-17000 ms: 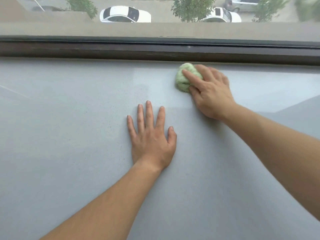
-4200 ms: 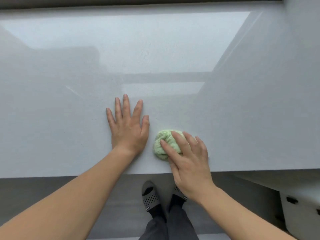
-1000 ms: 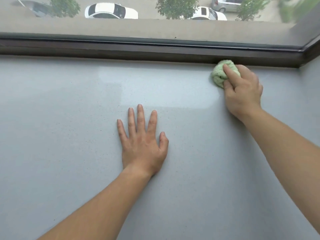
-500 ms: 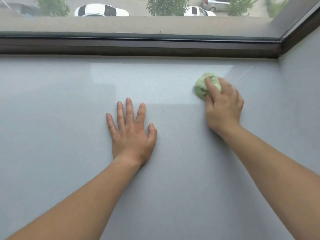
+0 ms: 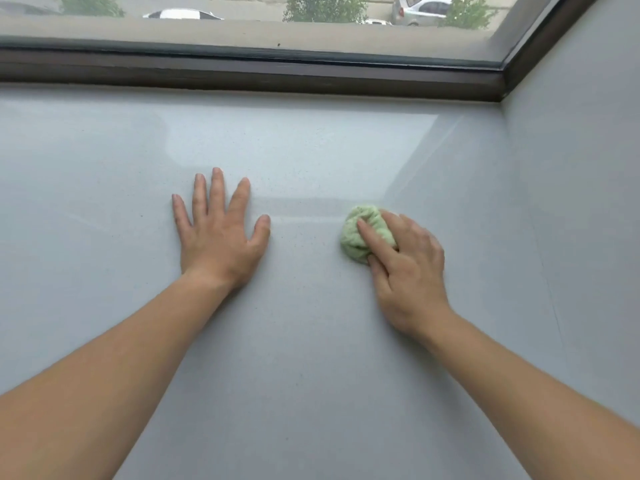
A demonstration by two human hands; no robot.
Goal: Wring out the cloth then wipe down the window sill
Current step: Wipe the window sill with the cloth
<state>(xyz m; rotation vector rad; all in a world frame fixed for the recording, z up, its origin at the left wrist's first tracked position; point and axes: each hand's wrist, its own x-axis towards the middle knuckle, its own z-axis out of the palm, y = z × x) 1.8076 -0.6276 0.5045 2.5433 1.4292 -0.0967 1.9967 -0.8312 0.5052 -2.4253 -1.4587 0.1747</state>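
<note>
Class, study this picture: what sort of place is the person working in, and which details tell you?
Probably an upper-floor room indoors: a wide grey window sill beneath a dark-framed window, with parked cars and treetops seen from above.

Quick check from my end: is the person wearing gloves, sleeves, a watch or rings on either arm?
No. Both forearms are bare right to the frame edge, with no sleeves in view. The left hand and right hand have no gloves, and no watch, bracelet or ring shows on the wrists or the visible fingers. Nails look short and unpainted.
</note>
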